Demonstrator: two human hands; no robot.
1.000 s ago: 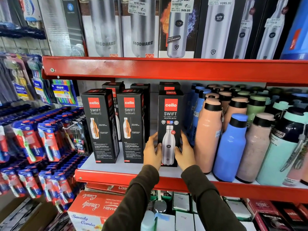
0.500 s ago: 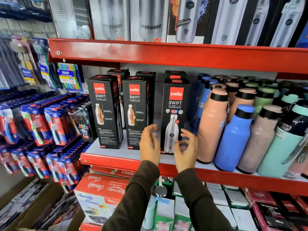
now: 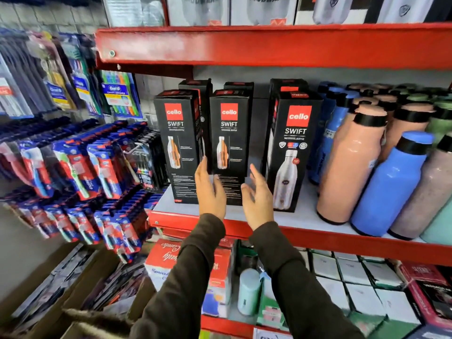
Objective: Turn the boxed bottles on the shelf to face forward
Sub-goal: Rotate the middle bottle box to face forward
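Left hand [image 3: 210, 192] and right hand [image 3: 257, 195] spread open, empty, flanking middle box [image 3: 230, 133]; right box [image 3: 292, 148] at 3 o'clock, left box [image 3: 177, 143] at 9.

Hands covering box fronts, edges cropping the stock

The left hand [image 3: 210, 192] and right hand [image 3: 257, 195] are blocking the lower print of the middle box [image 3: 230, 133]; the far boxes [image 3: 288, 85] are showing only their tops, the top-shelf cartons [image 3: 263, 9] are running off the frame, and the toothbrush packs [image 3: 73, 165] on the left are smearing into blur.
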